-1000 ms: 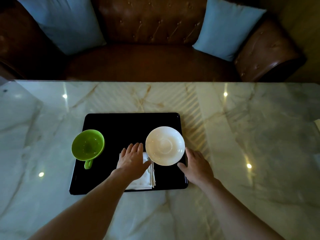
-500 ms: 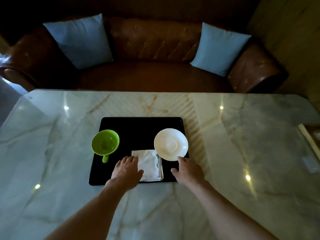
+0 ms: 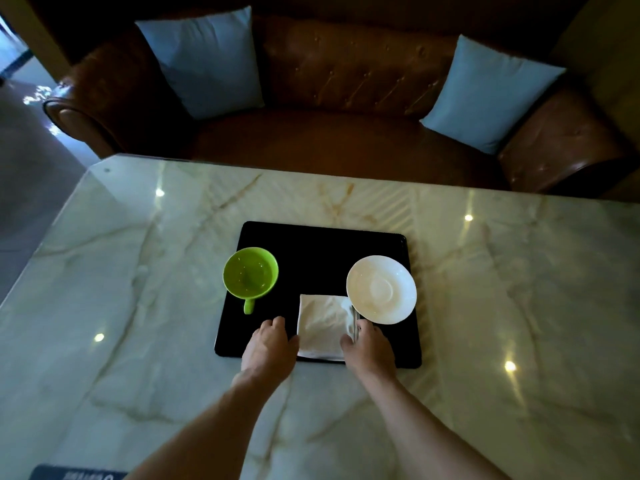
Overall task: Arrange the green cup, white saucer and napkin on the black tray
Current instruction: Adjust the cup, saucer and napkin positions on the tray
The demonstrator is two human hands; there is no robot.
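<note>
One tray (image 3: 304, 244); one cup (image 3: 250, 274); one saucer (image 3: 381, 289); one napkin (image 3: 323, 325); two cushions (image 3: 207, 60)

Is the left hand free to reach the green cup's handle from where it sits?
Probably yes: the left hand rests just below the green cup, whose handle points toward it, with only bare black tray between.

Lounge: tufted leather sofa (image 3: 346, 109), cushions (image 3: 207, 60), marble table (image 3: 138, 271).

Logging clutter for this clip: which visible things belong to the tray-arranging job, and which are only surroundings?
Job:
green cup
white saucer
napkin
black tray
left hand
right hand

Surroundings:
marble table
brown leather sofa
two light blue cushions
</note>
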